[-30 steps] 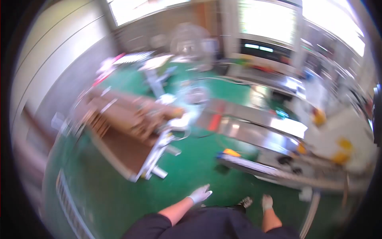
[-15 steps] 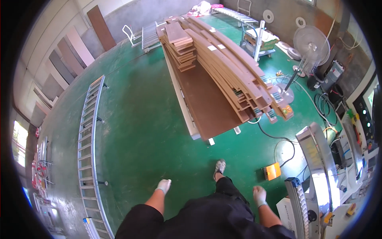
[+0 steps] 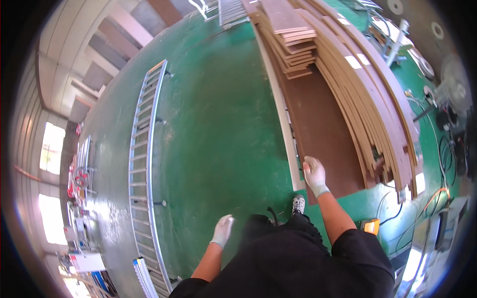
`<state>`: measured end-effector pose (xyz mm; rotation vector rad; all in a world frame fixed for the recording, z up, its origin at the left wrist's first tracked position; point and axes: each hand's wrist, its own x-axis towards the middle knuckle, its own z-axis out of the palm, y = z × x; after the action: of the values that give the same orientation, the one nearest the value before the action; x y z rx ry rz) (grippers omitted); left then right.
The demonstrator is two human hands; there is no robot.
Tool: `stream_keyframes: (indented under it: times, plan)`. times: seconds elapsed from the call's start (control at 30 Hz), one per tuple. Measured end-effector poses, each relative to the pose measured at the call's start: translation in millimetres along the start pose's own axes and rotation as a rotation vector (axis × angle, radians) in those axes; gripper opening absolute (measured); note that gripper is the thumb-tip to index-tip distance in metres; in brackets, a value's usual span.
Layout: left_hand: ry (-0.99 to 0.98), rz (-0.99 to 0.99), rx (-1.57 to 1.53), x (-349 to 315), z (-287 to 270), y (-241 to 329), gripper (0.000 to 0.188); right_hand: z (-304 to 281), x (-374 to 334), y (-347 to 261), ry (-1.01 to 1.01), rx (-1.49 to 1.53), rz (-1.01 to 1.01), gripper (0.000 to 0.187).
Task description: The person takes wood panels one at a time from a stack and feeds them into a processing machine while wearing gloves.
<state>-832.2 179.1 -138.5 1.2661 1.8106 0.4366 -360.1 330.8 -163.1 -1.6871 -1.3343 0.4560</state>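
Note:
My right hand (image 3: 314,174), in a white glove, hangs in front of the near-left corner of a wide brown board (image 3: 330,129); nothing shows in its loosely bent, parted fingers. Whether it touches the board cannot be told. My left hand (image 3: 223,230), gloved too, is held out over the green floor with its fingers loosely extended and no object in them. On the wide board lie a short stack of brown boards (image 3: 296,49) at its far left and a tall pile of long brown boards (image 3: 355,94) along its right side.
A long metal roller conveyor (image 3: 144,149) runs along the left over the green floor (image 3: 213,124). An orange foot pedal (image 3: 370,226) lies at the right, near cables and a shiny metal machine (image 3: 420,258). A pedestal fan (image 3: 453,84) stands at the far right. Panels (image 3: 119,39) lean on the back-left wall.
My view has shifted so the boards are nearer and the fan and machine sit further right. My right hand has come up beside the wide board; my left hand remains empty.

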Motion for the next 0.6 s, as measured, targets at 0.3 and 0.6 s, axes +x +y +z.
stream_keyframes:
  times: [0.3, 0.6]
  plan:
    - [-0.412, -0.130, 0.593, 40.3, -55.9, -206.1, 0.037, 105.4, 160.6, 38.7, 0.040, 0.017, 0.601, 0.027]
    - [-0.391, 0.137, 0.603, 432.6, -143.5, -43.2, 0.044, 122.5, 198.5, 13.4, 0.137, -0.424, 0.604, 0.030]
